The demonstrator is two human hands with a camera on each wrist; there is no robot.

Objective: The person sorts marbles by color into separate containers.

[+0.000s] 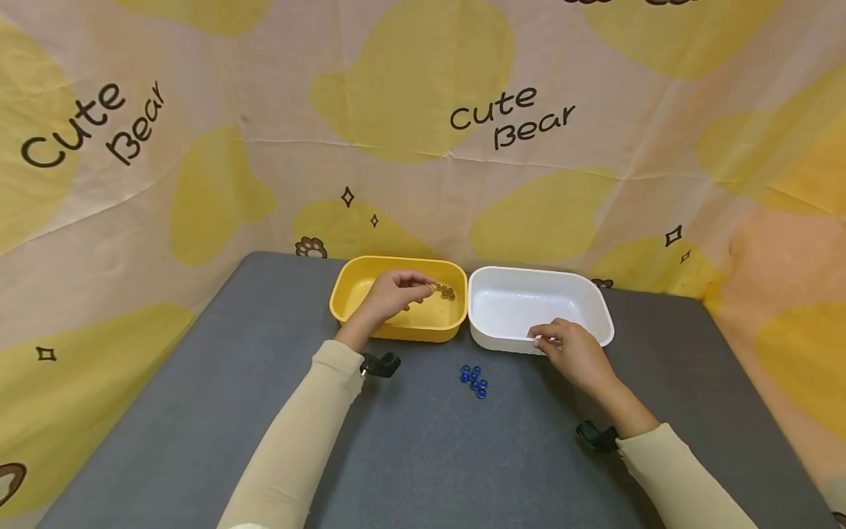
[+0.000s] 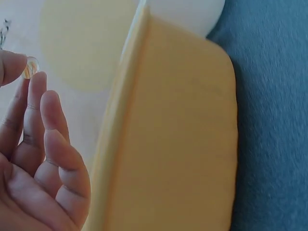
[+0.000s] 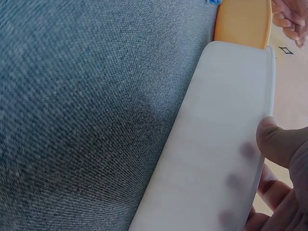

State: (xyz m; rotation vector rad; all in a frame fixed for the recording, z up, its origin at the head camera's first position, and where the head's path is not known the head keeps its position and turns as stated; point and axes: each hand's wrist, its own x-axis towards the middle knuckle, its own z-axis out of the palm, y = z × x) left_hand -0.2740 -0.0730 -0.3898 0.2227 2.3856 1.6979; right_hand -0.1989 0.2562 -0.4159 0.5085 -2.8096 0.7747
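Observation:
Over the yellow container [image 1: 423, 335], my left hand [image 1: 393, 292] pinches a clear marble with an orange swirl [image 2: 31, 68] between thumb and fingertip, its other fingers loosely bent. Several amber marbles [image 1: 445, 294] lie inside that container, towards its right end. My right hand [image 1: 579, 357] grips the front rim of the white container [image 1: 502, 343]. The right wrist view shows the thumb outside the wall and the fingertips as dark spots through it from inside. In the head view, no marbles are visible in the white container.
Several blue marbles [image 1: 474, 377] lie in a small cluster on the grey tabletop [image 1: 423, 455], in front of where the two containers meet. Behind the table hangs a printed cloth [image 1: 410, 81]. Each wrist wears a black strap [image 1: 380, 364].

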